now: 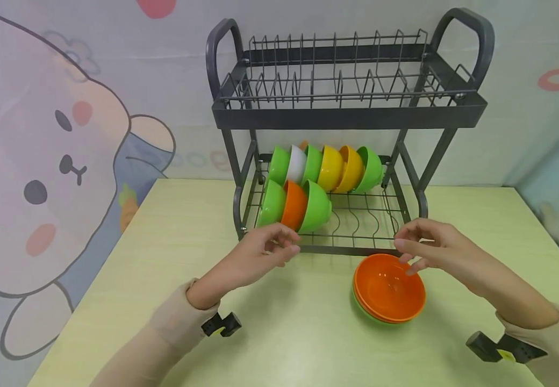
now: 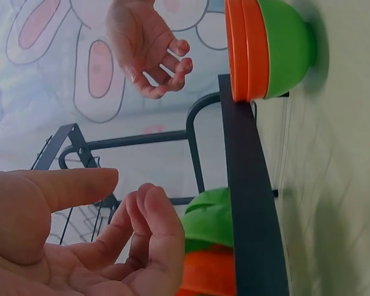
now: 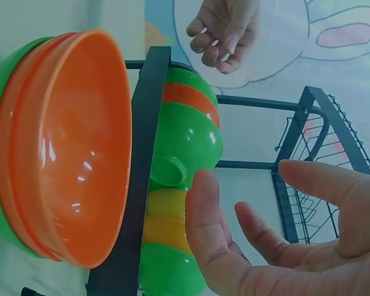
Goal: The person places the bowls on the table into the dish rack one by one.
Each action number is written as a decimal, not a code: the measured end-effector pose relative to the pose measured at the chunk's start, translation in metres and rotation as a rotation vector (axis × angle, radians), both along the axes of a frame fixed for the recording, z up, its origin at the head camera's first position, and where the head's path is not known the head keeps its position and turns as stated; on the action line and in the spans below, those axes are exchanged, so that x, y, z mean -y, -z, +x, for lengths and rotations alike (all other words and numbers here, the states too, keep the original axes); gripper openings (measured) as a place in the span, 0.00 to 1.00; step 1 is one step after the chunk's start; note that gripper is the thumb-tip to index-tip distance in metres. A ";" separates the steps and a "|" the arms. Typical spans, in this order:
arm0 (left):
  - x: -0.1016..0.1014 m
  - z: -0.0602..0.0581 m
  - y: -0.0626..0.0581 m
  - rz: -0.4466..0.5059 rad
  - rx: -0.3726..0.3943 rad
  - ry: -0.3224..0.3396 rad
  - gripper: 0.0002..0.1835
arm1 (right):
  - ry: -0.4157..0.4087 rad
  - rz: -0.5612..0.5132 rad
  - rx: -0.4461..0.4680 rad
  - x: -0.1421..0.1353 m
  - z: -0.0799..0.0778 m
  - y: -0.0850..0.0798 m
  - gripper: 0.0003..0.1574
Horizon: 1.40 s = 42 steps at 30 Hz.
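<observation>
My left hand (image 1: 255,255) hovers before the lower rack tier with loosely bent fingers and nothing in its grasp. Just behind it, a green bowl (image 1: 319,207), an orange bowl (image 1: 294,205) and another green bowl (image 1: 272,203) stand on edge in the front row. My right hand (image 1: 436,247), also holding nothing, is raised at the far right edge of a bowl stack on the table. That stack has orange bowls (image 1: 389,287) nested over a green bowl (image 3: 6,154). In the right wrist view the thumb and fingers are spread apart.
A dark two-tier dish rack (image 1: 349,118) stands at the table's back. Its back lower row holds green, white and yellow bowls (image 1: 330,167) on edge. The upper wire tier (image 1: 337,80) bears no dishes. A printed cloth (image 1: 91,177) hangs behind the pale table (image 1: 299,328).
</observation>
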<state>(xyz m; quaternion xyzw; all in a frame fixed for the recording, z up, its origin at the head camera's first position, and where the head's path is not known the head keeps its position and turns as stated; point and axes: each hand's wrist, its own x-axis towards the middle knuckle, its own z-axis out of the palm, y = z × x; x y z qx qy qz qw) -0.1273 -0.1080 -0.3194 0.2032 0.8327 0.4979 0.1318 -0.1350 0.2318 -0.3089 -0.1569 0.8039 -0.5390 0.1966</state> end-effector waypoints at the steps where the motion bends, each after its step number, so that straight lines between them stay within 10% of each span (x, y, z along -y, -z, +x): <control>1: -0.003 0.000 0.001 -0.001 0.000 0.011 0.13 | 0.003 -0.001 -0.002 -0.001 0.001 0.001 0.21; 42: -0.104 -0.009 0.047 -0.197 -0.018 0.090 0.21 | 0.127 -0.024 0.034 -0.040 0.025 0.038 0.21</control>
